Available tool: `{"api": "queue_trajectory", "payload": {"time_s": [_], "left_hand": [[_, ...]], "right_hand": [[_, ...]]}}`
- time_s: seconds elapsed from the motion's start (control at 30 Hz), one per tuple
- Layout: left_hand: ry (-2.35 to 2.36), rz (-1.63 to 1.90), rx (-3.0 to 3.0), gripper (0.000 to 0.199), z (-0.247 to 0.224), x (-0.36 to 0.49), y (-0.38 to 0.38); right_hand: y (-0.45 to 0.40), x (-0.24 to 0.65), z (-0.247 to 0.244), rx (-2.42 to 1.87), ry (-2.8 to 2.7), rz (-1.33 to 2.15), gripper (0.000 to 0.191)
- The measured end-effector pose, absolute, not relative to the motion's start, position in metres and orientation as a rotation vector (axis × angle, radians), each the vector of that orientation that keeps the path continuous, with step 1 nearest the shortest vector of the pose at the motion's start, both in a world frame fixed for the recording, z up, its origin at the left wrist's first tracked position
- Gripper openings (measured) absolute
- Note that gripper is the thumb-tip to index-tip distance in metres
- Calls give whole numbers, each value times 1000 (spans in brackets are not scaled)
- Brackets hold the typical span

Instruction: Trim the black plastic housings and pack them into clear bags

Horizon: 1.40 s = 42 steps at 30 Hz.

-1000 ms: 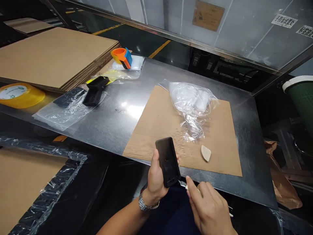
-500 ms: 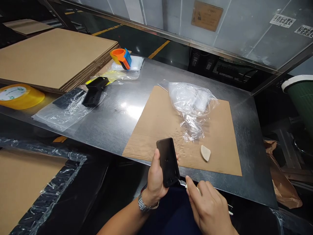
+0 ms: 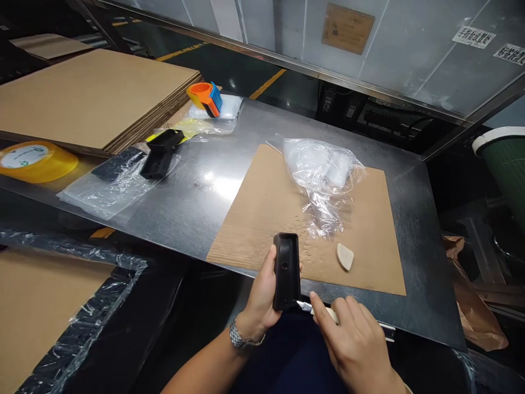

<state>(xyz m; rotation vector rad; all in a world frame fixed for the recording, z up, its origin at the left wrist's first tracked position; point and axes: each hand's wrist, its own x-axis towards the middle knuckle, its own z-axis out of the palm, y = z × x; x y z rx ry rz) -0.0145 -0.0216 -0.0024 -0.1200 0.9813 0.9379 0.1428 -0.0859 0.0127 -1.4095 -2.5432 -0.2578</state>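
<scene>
Left hand (image 3: 260, 298) is gripping a black tray (image 3: 284, 273), right hand (image 3: 355, 342) is pinching a knife (image 3: 332, 315), blade (image 3: 303, 306) lying at the tray's near corner

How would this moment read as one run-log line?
Left hand: holds black tray | Right hand: holds knife, blade at tray's near corner | On cardboard: clear plastic, pale wedge

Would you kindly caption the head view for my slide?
Left hand holding a black tray; right hand holding a knife at its lower corner.
</scene>
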Motion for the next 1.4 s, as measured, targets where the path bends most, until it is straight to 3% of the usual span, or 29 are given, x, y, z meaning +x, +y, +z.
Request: {"api": "queue_trajectory", "payload": {"time_s": [0.2,0.47,0.67,1.4], "left_hand": [[954,886,-125,48,-4,-15,-22],[849,890,-134,50,-5,-16,-23],[755,1110,-85,52,-9,-11,-25],[851,1511,76,50,-11,-2,-35]], "right_hand": [[-81,147,17,-1424,-2460,-104,30],[-79,147,10,-1468,-2131,699,27],[-87,140,8,-1458,-1848,1212,23],[-99,124,-4,-1620,-2236,851,30]]}}
